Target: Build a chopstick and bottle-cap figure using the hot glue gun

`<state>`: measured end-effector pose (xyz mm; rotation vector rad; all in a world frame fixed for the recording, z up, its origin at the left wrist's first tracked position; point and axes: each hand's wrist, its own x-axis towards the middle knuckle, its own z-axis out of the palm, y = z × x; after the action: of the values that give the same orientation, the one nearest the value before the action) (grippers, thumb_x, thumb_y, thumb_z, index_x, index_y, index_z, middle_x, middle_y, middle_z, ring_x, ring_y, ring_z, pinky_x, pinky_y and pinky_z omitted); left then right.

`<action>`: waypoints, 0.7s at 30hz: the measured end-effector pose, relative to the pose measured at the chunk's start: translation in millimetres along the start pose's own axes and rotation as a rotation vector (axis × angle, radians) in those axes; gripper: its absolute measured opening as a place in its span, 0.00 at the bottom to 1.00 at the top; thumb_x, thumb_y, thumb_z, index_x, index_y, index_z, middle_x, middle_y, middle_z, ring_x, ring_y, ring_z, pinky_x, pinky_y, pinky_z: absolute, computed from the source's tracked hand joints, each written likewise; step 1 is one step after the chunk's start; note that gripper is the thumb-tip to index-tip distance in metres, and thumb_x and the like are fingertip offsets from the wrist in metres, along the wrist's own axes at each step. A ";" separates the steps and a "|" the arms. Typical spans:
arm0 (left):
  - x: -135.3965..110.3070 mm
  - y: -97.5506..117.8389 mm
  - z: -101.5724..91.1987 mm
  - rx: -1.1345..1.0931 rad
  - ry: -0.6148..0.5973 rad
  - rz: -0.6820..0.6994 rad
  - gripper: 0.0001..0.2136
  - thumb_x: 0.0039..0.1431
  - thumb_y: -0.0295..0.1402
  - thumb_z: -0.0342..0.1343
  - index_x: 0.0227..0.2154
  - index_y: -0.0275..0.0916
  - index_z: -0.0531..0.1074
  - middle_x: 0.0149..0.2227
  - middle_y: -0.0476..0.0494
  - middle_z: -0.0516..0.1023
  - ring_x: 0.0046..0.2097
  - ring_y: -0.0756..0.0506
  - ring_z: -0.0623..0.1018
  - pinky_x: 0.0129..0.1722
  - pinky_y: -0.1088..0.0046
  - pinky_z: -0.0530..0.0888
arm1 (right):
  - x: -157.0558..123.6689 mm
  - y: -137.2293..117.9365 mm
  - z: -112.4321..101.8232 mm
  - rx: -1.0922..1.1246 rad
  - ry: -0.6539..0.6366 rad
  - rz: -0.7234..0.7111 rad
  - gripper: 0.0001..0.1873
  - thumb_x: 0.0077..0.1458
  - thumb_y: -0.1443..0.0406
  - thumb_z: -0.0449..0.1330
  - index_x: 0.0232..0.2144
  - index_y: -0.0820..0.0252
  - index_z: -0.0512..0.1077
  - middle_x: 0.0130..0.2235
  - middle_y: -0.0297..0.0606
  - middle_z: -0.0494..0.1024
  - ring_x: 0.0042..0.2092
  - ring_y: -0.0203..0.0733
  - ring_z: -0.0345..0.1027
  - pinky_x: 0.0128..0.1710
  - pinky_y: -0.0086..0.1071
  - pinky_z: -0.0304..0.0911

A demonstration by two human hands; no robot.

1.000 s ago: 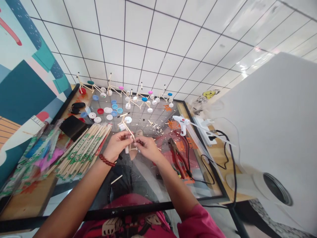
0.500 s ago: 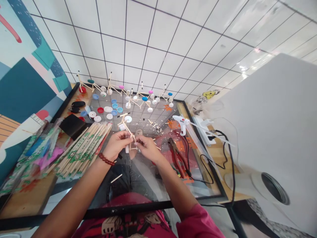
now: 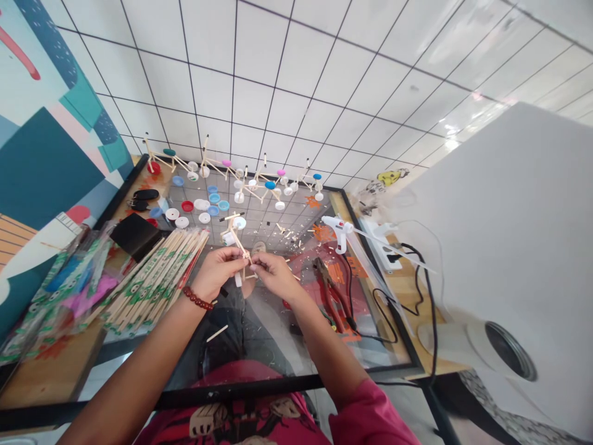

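Note:
Between my two hands is a small bicycle model (image 3: 238, 238) built of wooden sticks, with bottle-cap wheels and a dark-tipped handlebar stick at its far end. My left hand (image 3: 220, 270), wearing a beaded bracelet, pinches the frame near its middle joint. Opposite it, my right hand (image 3: 274, 272) is closed with thumb and fingertips on a stick at the near end of the same model. The fingertips partly cover the joint. Along the back edge stand several similar stick bicycle models (image 3: 252, 190) with coloured cap seats.
Bundled wrapped chopsticks (image 3: 155, 281) lie at left beside a black box (image 3: 135, 236). Loose bottle caps (image 3: 187, 206) sit behind them. At right are a white glue gun (image 3: 340, 232), pliers (image 3: 331, 290), a power strip (image 3: 386, 244) and black cables. Wood scraps litter the glass tabletop (image 3: 273, 334).
Both hands stay in nearly the same place on the bicycle model. The stick at my right fingertips has tilted slightly; the rest of the table looks the same.

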<state>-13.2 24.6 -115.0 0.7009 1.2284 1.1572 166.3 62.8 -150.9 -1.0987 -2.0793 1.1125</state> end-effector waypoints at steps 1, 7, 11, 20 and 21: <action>-0.2 -0.1 0.2 -0.003 0.000 0.000 0.14 0.34 0.35 0.77 0.27 0.34 0.84 0.24 0.48 0.75 0.25 0.54 0.64 0.25 0.75 0.58 | 0.0 1.2 0.3 -0.008 0.005 -0.001 0.05 0.60 0.69 0.61 0.32 0.56 0.76 0.30 0.31 0.76 0.33 0.38 0.67 0.37 0.30 0.59; 0.0 -4.5 -1.9 -0.029 0.045 0.004 0.19 0.32 0.30 0.76 0.33 0.35 0.84 0.29 0.47 0.78 0.26 0.53 0.68 0.26 0.74 0.62 | -0.3 6.6 3.3 0.027 0.064 0.009 0.05 0.60 0.66 0.61 0.35 0.57 0.77 0.32 0.33 0.80 0.35 0.39 0.70 0.39 0.31 0.62; 0.6 -6.1 -7.2 -0.030 0.100 0.001 0.19 0.35 0.29 0.72 0.35 0.35 0.83 0.33 0.45 0.81 0.24 0.54 0.67 0.25 0.73 0.62 | 0.0 7.9 3.9 0.051 0.070 0.014 0.05 0.60 0.65 0.60 0.33 0.57 0.77 0.31 0.33 0.79 0.33 0.39 0.68 0.37 0.31 0.62; 1.6 -2.1 -16.0 0.003 0.244 0.150 0.15 0.41 0.38 0.76 0.22 0.40 0.75 0.17 0.52 0.68 0.22 0.53 0.63 0.23 0.76 0.58 | -1.2 11.1 3.0 0.014 0.076 0.009 0.05 0.60 0.66 0.61 0.33 0.56 0.77 0.30 0.32 0.77 0.33 0.38 0.67 0.37 0.31 0.59; 1.9 -2.1 -17.3 0.019 0.255 0.167 0.14 0.42 0.38 0.75 0.22 0.40 0.76 0.18 0.51 0.69 0.22 0.53 0.64 0.23 0.76 0.59 | -1.5 11.3 2.7 0.011 0.077 0.008 0.05 0.60 0.66 0.61 0.33 0.56 0.78 0.30 0.32 0.77 0.33 0.38 0.67 0.37 0.31 0.59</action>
<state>-29.2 22.9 -121.8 0.6956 1.4153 1.4082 169.7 64.1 -162.0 -1.1280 -2.0095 1.0673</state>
